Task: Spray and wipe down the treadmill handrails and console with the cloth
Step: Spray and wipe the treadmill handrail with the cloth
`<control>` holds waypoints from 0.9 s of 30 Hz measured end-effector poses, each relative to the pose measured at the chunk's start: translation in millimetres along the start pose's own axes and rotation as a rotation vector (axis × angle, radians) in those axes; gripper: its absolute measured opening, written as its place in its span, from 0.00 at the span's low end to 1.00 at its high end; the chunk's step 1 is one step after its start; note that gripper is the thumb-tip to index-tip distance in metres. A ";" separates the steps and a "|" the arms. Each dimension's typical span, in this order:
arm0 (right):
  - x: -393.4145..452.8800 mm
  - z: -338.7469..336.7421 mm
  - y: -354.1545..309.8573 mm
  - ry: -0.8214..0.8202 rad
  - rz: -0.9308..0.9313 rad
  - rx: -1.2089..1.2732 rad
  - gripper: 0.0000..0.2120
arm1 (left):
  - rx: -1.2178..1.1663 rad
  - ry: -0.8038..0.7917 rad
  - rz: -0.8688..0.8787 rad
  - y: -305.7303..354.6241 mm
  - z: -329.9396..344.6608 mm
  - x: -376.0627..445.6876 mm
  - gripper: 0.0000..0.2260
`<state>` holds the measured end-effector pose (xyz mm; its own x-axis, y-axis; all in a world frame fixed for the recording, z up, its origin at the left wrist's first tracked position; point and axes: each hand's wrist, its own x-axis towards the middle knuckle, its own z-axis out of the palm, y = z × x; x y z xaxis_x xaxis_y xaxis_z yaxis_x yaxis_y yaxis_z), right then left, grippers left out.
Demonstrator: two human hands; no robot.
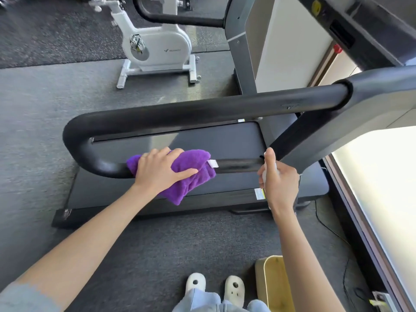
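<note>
A black U-shaped treadmill handrail (202, 111) runs across the middle of the view, its lower bar nearest me. My left hand (159, 170) grips a purple cloth (191, 174) wrapped over that lower bar near the bend. My right hand (278, 179) holds a small white spray bottle (269, 171) upright just right of the cloth, with the thumb on top by the black nozzle. Most of the bottle is hidden inside the hand. The console's dark underside (360, 30) shows at the top right.
The treadmill deck (213, 143) lies under the rail. A white exercise bike (155, 46) stands behind on the grey floor. A yellow bin (274, 287) sits by my white shoes (216, 287). A bright window (382, 176) and a power cord (333, 230) run along the right.
</note>
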<state>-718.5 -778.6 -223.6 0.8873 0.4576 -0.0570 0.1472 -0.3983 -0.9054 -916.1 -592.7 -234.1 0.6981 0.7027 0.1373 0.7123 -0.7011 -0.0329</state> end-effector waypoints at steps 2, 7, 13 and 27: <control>-0.3 -3.7 5.2 0.010 0.021 0.014 0.36 | -0.005 0.011 -0.031 14.1 4.9 4.9 0.37; 4.2 -21.6 13.4 0.038 0.039 0.013 0.33 | -0.034 -0.037 0.140 102.1 19.3 37.8 0.34; 4.1 -37.2 17.9 0.072 -0.002 -0.004 0.32 | -0.038 -0.112 0.269 163.0 25.6 66.0 0.32; 6.9 -24.9 14.6 0.039 0.045 0.015 0.35 | -0.015 -0.100 0.180 70.2 6.7 33.6 0.29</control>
<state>-699.4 -801.1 -226.7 0.9092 0.4084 -0.0815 0.1008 -0.4057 -0.9084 -842.1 -617.5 -238.4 0.8186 0.5735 0.0316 0.5744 -0.8179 -0.0337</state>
